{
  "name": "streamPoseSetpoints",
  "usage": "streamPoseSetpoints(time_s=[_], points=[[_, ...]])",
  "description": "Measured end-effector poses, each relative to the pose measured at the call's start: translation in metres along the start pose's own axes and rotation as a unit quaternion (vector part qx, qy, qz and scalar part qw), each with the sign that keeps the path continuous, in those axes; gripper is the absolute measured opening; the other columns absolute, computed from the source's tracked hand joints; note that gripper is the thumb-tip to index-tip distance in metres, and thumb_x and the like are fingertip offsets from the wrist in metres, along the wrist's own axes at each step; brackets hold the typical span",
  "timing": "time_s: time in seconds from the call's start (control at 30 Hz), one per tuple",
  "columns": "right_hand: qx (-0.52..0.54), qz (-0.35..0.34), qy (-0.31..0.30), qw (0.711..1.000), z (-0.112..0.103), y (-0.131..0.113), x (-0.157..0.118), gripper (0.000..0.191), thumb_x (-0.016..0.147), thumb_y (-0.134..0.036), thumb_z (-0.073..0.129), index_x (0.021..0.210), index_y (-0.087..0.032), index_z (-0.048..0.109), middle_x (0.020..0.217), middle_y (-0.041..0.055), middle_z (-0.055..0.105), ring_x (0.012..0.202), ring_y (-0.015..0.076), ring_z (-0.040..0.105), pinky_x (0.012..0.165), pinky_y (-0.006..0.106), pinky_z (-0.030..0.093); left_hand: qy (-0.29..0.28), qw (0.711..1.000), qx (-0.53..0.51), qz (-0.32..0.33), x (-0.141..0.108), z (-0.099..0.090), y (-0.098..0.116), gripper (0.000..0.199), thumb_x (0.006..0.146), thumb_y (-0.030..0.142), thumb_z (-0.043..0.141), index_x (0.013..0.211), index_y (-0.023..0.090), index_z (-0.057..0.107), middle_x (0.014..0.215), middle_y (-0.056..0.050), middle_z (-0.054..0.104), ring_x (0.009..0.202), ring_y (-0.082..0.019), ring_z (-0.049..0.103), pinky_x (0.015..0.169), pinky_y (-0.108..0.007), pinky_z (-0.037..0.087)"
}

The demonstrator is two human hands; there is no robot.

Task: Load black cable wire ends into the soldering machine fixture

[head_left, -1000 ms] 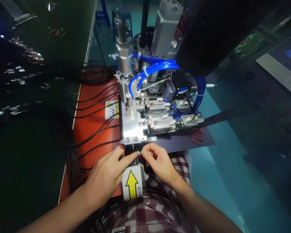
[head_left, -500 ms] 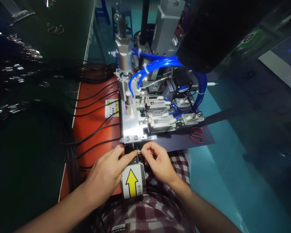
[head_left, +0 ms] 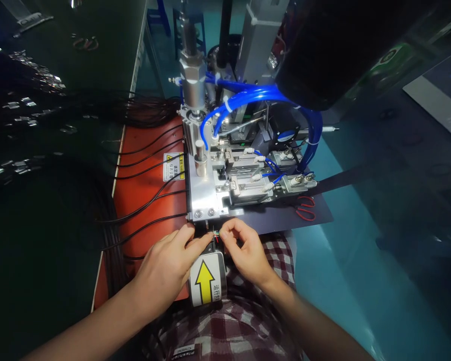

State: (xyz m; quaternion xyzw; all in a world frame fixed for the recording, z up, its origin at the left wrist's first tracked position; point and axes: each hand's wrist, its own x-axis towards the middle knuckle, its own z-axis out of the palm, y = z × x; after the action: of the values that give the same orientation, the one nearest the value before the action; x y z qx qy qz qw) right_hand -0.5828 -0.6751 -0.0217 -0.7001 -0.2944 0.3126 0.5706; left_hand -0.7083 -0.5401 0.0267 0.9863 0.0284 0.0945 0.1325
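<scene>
Several thin coloured wires [head_left: 216, 234], with red and green showing, lie in the small gap between my fingertips at the machine's front edge. My right hand [head_left: 246, 250] pinches their right side between thumb and forefinger. From the left, my left hand [head_left: 167, 260] reaches in with curled fingers, its thumb tip against the wires' other end; what its fingers grip is hidden. Just below is a white guard plate [head_left: 206, 281] with a yellow arrow. The metal machine [head_left: 205, 200], with cylinders and blue air hoses [head_left: 255, 94], stands directly beyond both hands.
Black cables [head_left: 150, 220] run across the orange-red mat [head_left: 139, 193] to the machine's left side. Red-handled scissors [head_left: 305, 208] lie on the dark board [head_left: 285, 220] at right. A large black cylinder [head_left: 323, 50] hangs overhead. Shiny small parts [head_left: 41, 75] lie far left.
Both hands keep nearly the same place and pose at the wires. The whole view has shifted very slightly.
</scene>
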Motion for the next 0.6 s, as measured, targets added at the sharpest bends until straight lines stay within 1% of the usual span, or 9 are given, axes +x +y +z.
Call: streamPoseSetpoints(time_s=[0.1, 0.17, 0.23, 0.33, 0.4, 0.43, 0.5, 0.6], points=[[-0.021, -0.035, 0.024, 0.999, 0.002, 0.002, -0.001, 0.012, 0.088, -0.023, 0.050, 0.077, -0.019, 0.053, 0.073, -0.0007, 0.051, 0.065, 0.0128, 0.047, 0.060, 0.026, 0.039, 0.002, 1.000, 0.004, 0.000, -0.001, 0.001, 0.001, 0.034, 0.089, 0.011, 0.039, 0.114, 0.013, 0.061, 0.078, -0.007, 0.054, 0.061, -0.022, 0.058, 0.048, -0.033, 0.052], [-0.029, -0.040, 0.032, 0.998, 0.003, 0.002, -0.002, 0.012, 0.088, -0.023, 0.050, 0.078, -0.019, 0.054, 0.073, -0.0004, 0.052, 0.066, 0.0131, 0.048, 0.061, 0.026, 0.039, 0.000, 1.000, 0.011, 0.001, -0.002, 0.001, 0.001, 0.033, 0.089, 0.012, 0.039, 0.114, 0.013, 0.060, 0.079, -0.007, 0.053, 0.060, -0.021, 0.057, 0.048, -0.033, 0.051], [-0.014, -0.014, 0.026, 0.999, 0.004, 0.001, -0.002, 0.013, 0.088, -0.025, 0.050, 0.077, -0.019, 0.053, 0.071, -0.0011, 0.051, 0.063, 0.0126, 0.047, 0.058, 0.026, 0.039, -0.001, 1.000, 0.020, 0.005, -0.003, 0.002, 0.001, 0.032, 0.089, 0.013, 0.040, 0.115, 0.013, 0.059, 0.078, -0.007, 0.053, 0.059, -0.021, 0.056, 0.048, -0.032, 0.050], [0.045, 0.057, -0.001, 0.997, 0.005, -0.002, -0.002, 0.015, 0.088, -0.030, 0.050, 0.077, -0.020, 0.050, 0.066, -0.0033, 0.048, 0.053, 0.0108, 0.047, 0.049, 0.024, 0.037, -0.001, 0.999, 0.032, 0.010, -0.003, 0.001, 0.001, 0.032, 0.090, 0.013, 0.040, 0.116, 0.013, 0.058, 0.077, -0.006, 0.052, 0.058, -0.019, 0.053, 0.048, -0.031, 0.047], [0.047, 0.083, -0.009, 0.995, 0.004, -0.006, -0.001, 0.016, 0.088, -0.031, 0.050, 0.077, -0.020, 0.049, 0.064, -0.0044, 0.047, 0.051, 0.0102, 0.045, 0.047, 0.023, 0.036, 0.003, 0.999, 0.044, 0.022, -0.002, 0.001, 0.002, 0.031, 0.090, 0.012, 0.040, 0.116, 0.012, 0.057, 0.076, -0.005, 0.051, 0.059, -0.019, 0.051, 0.049, -0.030, 0.044], [0.022, 0.082, -0.007, 0.996, 0.003, -0.009, -0.001, 0.016, 0.088, -0.030, 0.050, 0.076, -0.020, 0.049, 0.063, -0.0044, 0.047, 0.051, 0.0102, 0.045, 0.047, 0.023, 0.035, 0.005, 0.998, 0.053, 0.029, -0.001, 0.001, 0.002, 0.031, 0.089, 0.011, 0.041, 0.116, 0.012, 0.057, 0.076, -0.004, 0.050, 0.059, -0.018, 0.049, 0.049, -0.030, 0.042], [-0.059, 0.061, 0.002, 0.996, 0.001, -0.016, 0.000, 0.015, 0.087, -0.027, 0.049, 0.074, -0.020, 0.049, 0.064, -0.0039, 0.047, 0.054, 0.0106, 0.044, 0.049, 0.023, 0.035, 0.009, 0.996, 0.076, 0.040, 0.000, 0.001, 0.002, 0.030, 0.088, 0.010, 0.043, 0.114, 0.011, 0.058, 0.075, -0.004, 0.050, 0.058, -0.018, 0.046, 0.049, -0.030, 0.039], [-0.171, 0.017, 0.003, 0.985, -0.002, -0.025, 0.001, 0.015, 0.087, -0.022, 0.047, 0.072, -0.020, 0.049, 0.066, -0.0023, 0.050, 0.058, 0.0119, 0.045, 0.054, 0.025, 0.035, 0.014, 0.994, 0.099, 0.046, 0.002, 0.003, 0.002, 0.030, 0.086, 0.009, 0.047, 0.114, 0.011, 0.059, 0.074, -0.003, 0.049, 0.058, -0.018, 0.044, 0.049, -0.031, 0.036]])
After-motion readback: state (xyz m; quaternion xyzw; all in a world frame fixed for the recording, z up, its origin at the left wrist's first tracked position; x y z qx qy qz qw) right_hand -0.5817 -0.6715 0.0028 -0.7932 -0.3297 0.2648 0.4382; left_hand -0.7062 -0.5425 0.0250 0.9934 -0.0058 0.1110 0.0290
